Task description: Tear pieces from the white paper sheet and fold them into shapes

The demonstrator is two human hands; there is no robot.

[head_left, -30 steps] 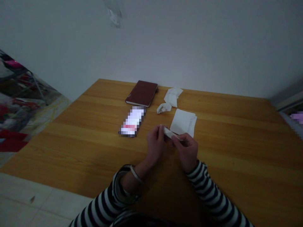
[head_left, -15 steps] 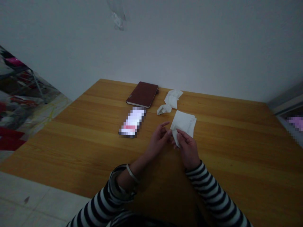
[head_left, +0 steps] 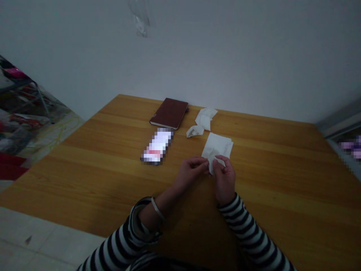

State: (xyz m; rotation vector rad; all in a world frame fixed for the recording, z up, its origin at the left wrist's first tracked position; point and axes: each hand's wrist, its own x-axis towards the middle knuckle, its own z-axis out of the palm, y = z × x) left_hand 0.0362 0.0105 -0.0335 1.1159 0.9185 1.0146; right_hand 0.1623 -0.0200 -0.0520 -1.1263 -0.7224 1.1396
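Observation:
A small folded piece of white tissue paper point(head_left: 211, 165) is between my two hands, above the table. My right hand point(head_left: 225, 178) pinches it between thumb and fingers. Closed at the fingertips, my left hand point(head_left: 190, 172) grips the tissue's left edge. Just beyond the hands lies a flat stack of white tissues point(head_left: 216, 142), partly covered by the held piece. Farther back are a crumpled tissue point(head_left: 195, 131) and a loosely folded tissue point(head_left: 205, 117).
A phone point(head_left: 158, 146) with a lit, blurred screen lies left of the hands. Behind it is a brown notebook point(head_left: 169, 113). The wooden table point(head_left: 93, 165) meets a pale wall. A metal-framed rack point(head_left: 39, 96) and clutter stand beyond the left edge.
My left hand's fingers, spread half a second ago, have closed onto the tissue's edge. The tissue in my right hand has turned and spread a little wider.

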